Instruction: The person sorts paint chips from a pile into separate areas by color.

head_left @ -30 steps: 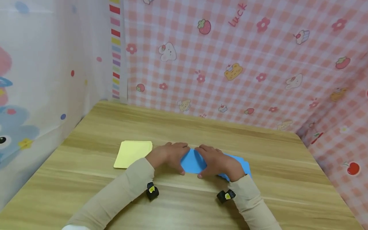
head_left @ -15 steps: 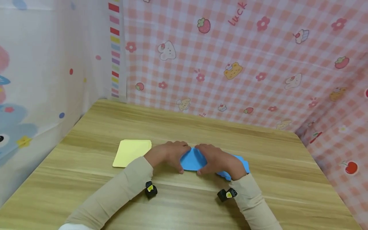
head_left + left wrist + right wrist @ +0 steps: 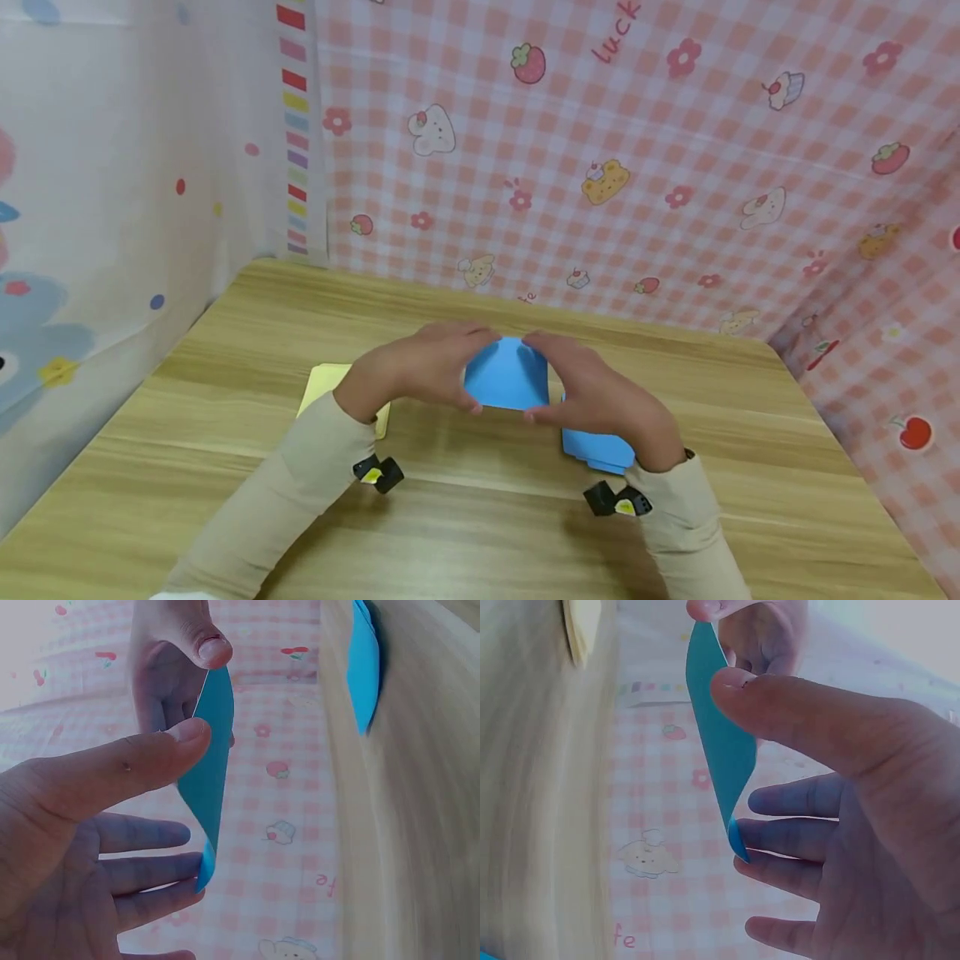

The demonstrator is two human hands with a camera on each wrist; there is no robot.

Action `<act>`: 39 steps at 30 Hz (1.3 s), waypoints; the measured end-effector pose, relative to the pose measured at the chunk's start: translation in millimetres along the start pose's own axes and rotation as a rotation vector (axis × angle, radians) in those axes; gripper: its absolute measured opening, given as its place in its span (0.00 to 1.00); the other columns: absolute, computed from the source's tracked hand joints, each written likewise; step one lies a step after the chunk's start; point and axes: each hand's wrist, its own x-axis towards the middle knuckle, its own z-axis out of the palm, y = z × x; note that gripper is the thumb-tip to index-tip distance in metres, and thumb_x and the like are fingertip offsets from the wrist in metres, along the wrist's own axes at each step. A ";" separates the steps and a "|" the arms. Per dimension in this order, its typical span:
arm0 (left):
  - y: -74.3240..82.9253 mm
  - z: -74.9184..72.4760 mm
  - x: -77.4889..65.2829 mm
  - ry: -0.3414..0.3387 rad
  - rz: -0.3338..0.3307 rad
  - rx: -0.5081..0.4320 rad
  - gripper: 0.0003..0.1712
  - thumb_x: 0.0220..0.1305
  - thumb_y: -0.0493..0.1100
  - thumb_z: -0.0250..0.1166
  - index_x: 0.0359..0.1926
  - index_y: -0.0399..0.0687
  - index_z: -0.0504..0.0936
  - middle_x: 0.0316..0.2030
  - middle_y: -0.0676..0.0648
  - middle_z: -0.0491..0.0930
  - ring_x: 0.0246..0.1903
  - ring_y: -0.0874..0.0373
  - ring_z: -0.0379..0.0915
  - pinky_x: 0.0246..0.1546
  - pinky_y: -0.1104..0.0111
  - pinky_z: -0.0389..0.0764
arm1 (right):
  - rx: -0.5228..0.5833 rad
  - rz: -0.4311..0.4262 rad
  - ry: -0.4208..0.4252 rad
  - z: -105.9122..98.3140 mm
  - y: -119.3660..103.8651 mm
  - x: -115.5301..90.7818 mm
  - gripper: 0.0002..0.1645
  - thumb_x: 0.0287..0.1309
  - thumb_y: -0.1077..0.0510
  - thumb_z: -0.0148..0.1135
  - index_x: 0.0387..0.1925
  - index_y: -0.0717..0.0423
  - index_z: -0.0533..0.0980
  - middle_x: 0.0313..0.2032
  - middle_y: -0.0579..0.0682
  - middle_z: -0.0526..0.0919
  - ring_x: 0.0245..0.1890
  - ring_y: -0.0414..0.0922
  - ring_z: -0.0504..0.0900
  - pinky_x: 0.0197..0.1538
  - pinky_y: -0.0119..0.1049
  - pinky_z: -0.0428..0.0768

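Note:
A square sheet of blue paper [image 3: 507, 375] is up off the table between my two hands, its far edge curling. My left hand [image 3: 427, 367] grips its left side, thumb at the near corner and fingers at the far one. On the opposite side my right hand [image 3: 600, 392] grips it the same way. The left wrist view shows the sheet [image 3: 208, 765] edge-on and bowed, the left thumb on its near part and fingertips at the curled far end. In the right wrist view the right thumb lies against the sheet [image 3: 718, 727].
More blue sheets [image 3: 596, 450] lie loosely stacked on the wooden table [image 3: 465, 533], partly under the right hand in the head view. A stack of yellow sheets [image 3: 321, 385] lies at the left, partly hidden by the left wrist. Patterned cloth [image 3: 645, 125] hangs behind the table.
Both hands have lifted the blue sheet from the table and moved it up and away from the body. The blue stack at the right and the yellow stack stay in place.

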 end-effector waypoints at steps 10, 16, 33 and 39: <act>28.7 12.5 35.0 -0.022 0.036 -0.020 0.50 0.55 0.55 0.77 0.73 0.44 0.66 0.68 0.43 0.69 0.65 0.47 0.66 0.63 0.51 0.69 | -0.040 0.042 0.007 -15.8 26.0 -31.8 0.54 0.53 0.53 0.79 0.75 0.59 0.59 0.72 0.59 0.65 0.70 0.60 0.65 0.66 0.60 0.69; 59.5 24.6 73.8 -0.092 0.040 -0.023 0.50 0.58 0.58 0.75 0.76 0.50 0.63 0.72 0.47 0.65 0.69 0.49 0.61 0.66 0.52 0.67 | 0.019 0.134 -0.008 -31.5 53.8 -69.3 0.53 0.55 0.51 0.77 0.75 0.61 0.59 0.71 0.63 0.65 0.70 0.64 0.63 0.64 0.65 0.68; 79.4 59.1 123.2 -0.217 -0.002 0.012 0.49 0.58 0.60 0.74 0.75 0.51 0.65 0.70 0.48 0.66 0.66 0.52 0.64 0.66 0.53 0.68 | 0.142 0.278 -0.093 -25.1 100.2 -88.6 0.54 0.55 0.51 0.77 0.75 0.61 0.58 0.72 0.67 0.61 0.72 0.68 0.59 0.66 0.67 0.64; 74.2 90.9 133.2 -0.313 -0.042 0.038 0.49 0.56 0.61 0.75 0.75 0.54 0.65 0.67 0.48 0.68 0.63 0.54 0.64 0.62 0.55 0.70 | 0.097 0.356 -0.242 2.5 112.8 -79.1 0.52 0.53 0.48 0.78 0.73 0.56 0.62 0.71 0.64 0.63 0.67 0.63 0.65 0.62 0.64 0.70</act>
